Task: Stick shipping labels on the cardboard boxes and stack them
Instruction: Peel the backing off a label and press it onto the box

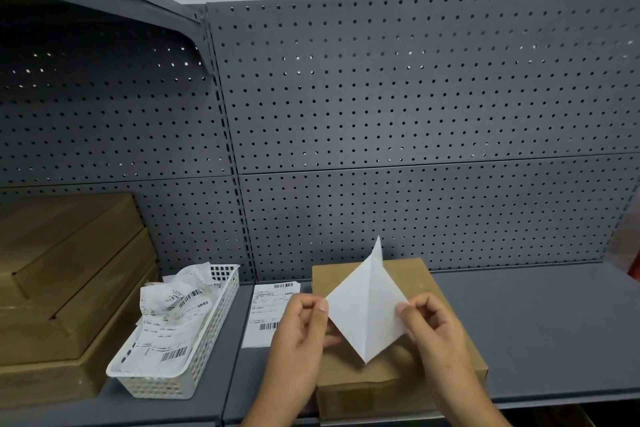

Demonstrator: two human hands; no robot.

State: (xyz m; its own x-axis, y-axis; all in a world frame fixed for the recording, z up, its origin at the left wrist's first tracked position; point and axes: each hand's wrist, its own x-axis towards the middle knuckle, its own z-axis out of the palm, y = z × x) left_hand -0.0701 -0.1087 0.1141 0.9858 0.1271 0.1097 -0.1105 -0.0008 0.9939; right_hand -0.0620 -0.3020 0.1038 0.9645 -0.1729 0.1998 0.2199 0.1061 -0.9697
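- A white label [367, 308] is held up at the lower centre of the frame, turned like a diamond — one corner up, one corner down — with its blank side toward the camera.
- Its left corner is pinched by the left hand [298, 326] between thumb and curled fingers, and its right corner is pinched the same way by the right hand [433, 326]. Nothing else is gripped by either hand.
- A straight line is seen from the top corner to the bottom one. Whether it is a fold or a backing edge cannot be told.
- The cardboard box [426, 277] lies flat on the grey shelf [536, 322], directly under and behind the label. Its long axis runs from the lower edge of the frame toward the back wall.
- The box top is straight below the grip and about equally near both hands. By judgement, the label needs only to be lowered and turned until its edges are square with the box sides.
- A stack of boxes [69, 288] is seen at the lower left, well apart, on the left hand's side.
- Between stack and box, a white basket [166, 388] of crumpled paper and a printed sheet [266, 308] are found.
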